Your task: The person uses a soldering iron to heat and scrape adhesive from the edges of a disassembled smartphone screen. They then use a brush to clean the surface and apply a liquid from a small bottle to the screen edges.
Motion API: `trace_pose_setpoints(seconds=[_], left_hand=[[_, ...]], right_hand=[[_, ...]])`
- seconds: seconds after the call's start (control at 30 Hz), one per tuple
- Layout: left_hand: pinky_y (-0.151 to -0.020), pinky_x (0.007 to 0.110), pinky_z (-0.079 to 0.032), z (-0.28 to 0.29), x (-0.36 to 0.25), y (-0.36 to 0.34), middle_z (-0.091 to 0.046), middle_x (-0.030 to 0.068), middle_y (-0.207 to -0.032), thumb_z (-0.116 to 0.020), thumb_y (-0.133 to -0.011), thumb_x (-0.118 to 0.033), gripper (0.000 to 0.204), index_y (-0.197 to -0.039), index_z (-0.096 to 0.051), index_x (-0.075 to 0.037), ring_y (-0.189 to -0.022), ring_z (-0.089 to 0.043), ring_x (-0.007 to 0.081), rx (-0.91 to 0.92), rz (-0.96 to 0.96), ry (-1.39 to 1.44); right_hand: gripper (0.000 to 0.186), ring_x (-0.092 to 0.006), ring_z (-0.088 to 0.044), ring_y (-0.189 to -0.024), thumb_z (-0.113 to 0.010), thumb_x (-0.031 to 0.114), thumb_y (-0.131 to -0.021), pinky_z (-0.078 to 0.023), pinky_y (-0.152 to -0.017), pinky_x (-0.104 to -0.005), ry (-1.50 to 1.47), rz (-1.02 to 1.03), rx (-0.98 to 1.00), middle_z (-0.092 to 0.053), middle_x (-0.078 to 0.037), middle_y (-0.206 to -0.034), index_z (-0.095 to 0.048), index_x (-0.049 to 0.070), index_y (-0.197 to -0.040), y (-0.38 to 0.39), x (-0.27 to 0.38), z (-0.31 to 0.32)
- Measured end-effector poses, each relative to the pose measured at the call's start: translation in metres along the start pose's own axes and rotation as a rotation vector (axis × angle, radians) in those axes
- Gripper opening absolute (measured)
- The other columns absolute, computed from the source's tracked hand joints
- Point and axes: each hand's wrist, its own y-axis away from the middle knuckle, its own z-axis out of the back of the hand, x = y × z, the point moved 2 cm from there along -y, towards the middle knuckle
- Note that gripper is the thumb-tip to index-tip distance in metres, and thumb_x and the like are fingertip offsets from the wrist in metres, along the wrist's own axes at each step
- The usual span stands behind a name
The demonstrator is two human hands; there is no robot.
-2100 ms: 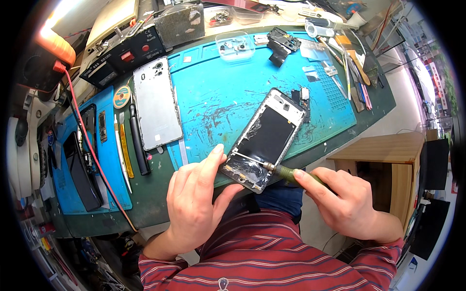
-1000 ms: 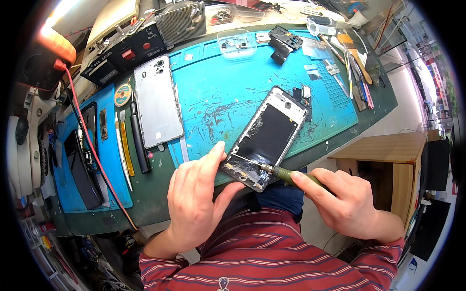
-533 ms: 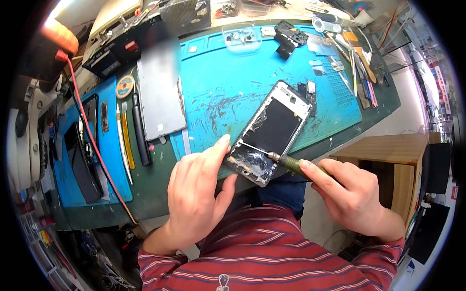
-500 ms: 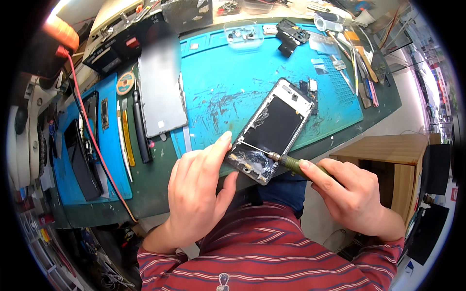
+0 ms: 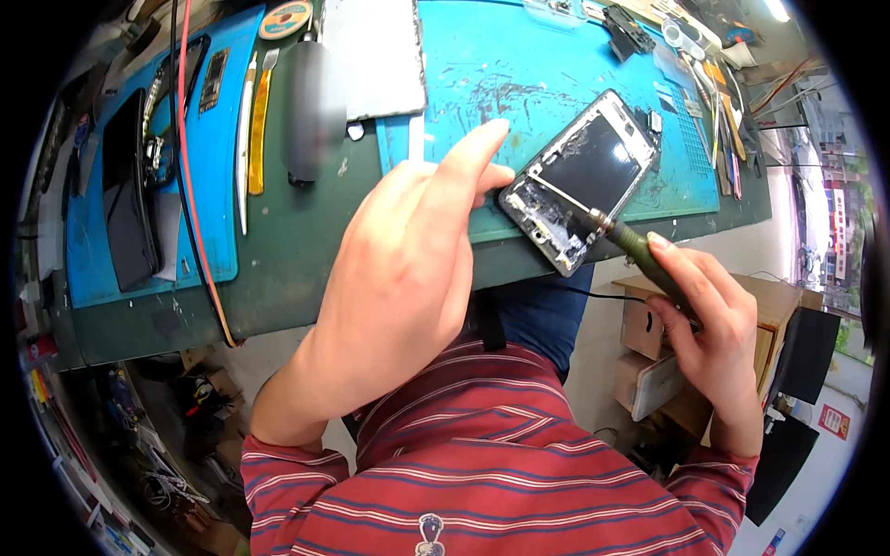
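Note:
An opened phone frame lies at a slant near the bench's front edge, its lower end overhanging that edge. Black film covers its middle, and dark, scuffed residue shows at the near end. My right hand is closed around a green-handled tool with a metal collar and thin shaft. The shaft lies over the near part of the frame; its exact tip contact is hard to see. My left hand holds nothing, index finger stretched out. Its fingertips are by the frame's left corner; whether they touch cannot be told.
A blue work mat covers much of the green bench. At left are a silver panel, a blurred black cylindrical tool, a yellow-handled tool, a dark phone and a red cable. Tweezers and brushes lie at right.
The whole view has shifted, so the bench sits higher in it. My left hand has turned and looks larger, its thumb now hidden. My right hand still grips the green-handled tool over the frame.

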Motion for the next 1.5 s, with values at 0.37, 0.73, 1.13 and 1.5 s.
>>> trace_pose_setpoints(seconds=[0.37,0.73,1.13,1.5], left_hand=[[-0.093,0.038,-0.057,-0.001,0.006,0.005,-0.081,0.0124,-0.120,-0.051,-0.100,0.015,0.060,-0.157,-0.055,-0.004,-0.097,-0.073,0.0274,-0.078,0.031,0.113],[-0.096,0.037,-0.058,0.000,0.002,0.003,-0.081,0.0121,-0.121,-0.052,-0.102,0.014,0.058,-0.157,-0.055,-0.003,-0.099,-0.073,0.0259,-0.034,0.061,0.044],[-0.099,0.035,-0.058,0.002,0.000,0.002,-0.080,0.0144,-0.123,-0.056,-0.101,0.015,0.059,-0.158,-0.053,0.000,-0.105,-0.074,0.0200,0.024,0.101,0.026],[-0.094,0.034,-0.058,0.002,-0.005,0.000,-0.080,0.0133,-0.122,-0.061,-0.100,0.014,0.061,-0.159,-0.054,0.000,-0.106,-0.075,0.0192,0.043,0.141,-0.013]], right_hand=[[0.063,-0.0324,-0.076,-0.098,-0.080,-0.005,-0.084,-0.061,-0.086,-0.0388,0.044,0.005,0.006,-0.077,-0.016,-0.120,-0.072,0.008,-0.145,0.007,0.008,-0.004],[0.065,-0.0307,-0.074,-0.092,-0.081,-0.002,-0.084,-0.060,-0.079,-0.0400,0.045,0.017,-0.016,-0.075,-0.010,-0.114,-0.071,0.013,-0.147,0.007,0.008,-0.003],[0.064,-0.0221,-0.072,-0.081,-0.083,0.003,-0.082,-0.059,-0.065,-0.0363,0.088,0.016,-0.035,-0.071,-0.004,-0.101,-0.074,0.016,-0.144,0.004,0.002,0.001],[0.066,-0.0232,-0.071,-0.082,-0.083,0.003,-0.082,-0.059,-0.066,-0.0370,0.080,-0.009,-0.073,-0.070,-0.005,-0.104,-0.072,0.015,-0.147,0.006,-0.009,-0.001]])
